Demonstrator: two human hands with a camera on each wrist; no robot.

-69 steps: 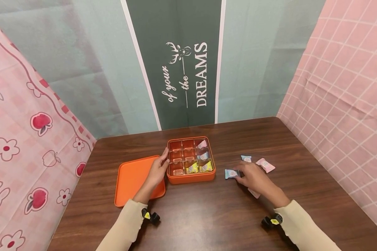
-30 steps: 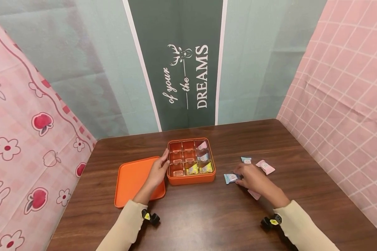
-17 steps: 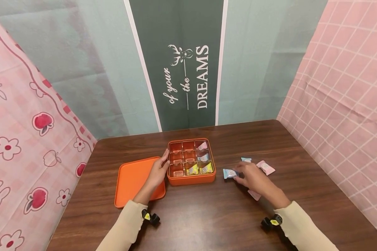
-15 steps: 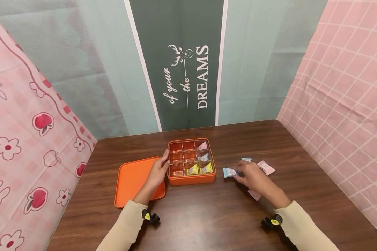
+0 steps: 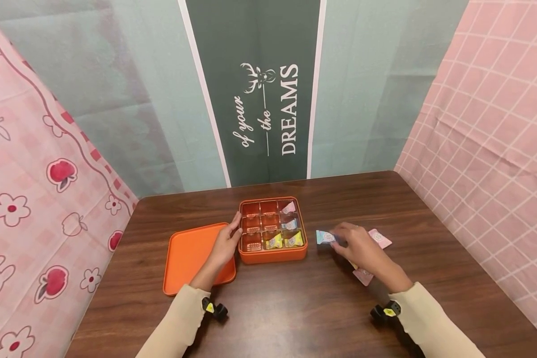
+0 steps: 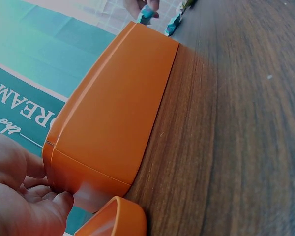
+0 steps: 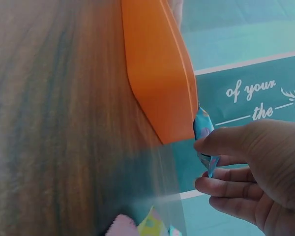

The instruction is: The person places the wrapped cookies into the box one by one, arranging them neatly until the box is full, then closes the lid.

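In the head view my right hand [image 5: 360, 251] pinches a blue-wrapped candy [image 5: 325, 237] between thumb and fingers, a little above the table right of the orange box [image 5: 273, 256]. The right wrist view shows that blue candy [image 7: 203, 124] at the fingertips, near the box's corner. My left hand [image 5: 225, 244] rests with extended fingers against the box's left side. The box's clear divided insert bears a pink candy [image 5: 288, 208] at back right, a blue one [image 5: 290, 225] in front of it, and yellow candies [image 5: 293, 239] in the front middle and front right compartments.
The orange lid [image 5: 192, 258] lies at the left, partly under my left forearm. A pink candy [image 5: 379, 238] lies beyond my right hand, another pink one [image 5: 363, 276] nearer me. Part of a yellow wrapper shows under the hand. Fabric hangs behind and on both sides.
My right hand has lifted the blue candy off the table and shifted it slightly away from me and toward the box. The left hand and the box have stayed put.
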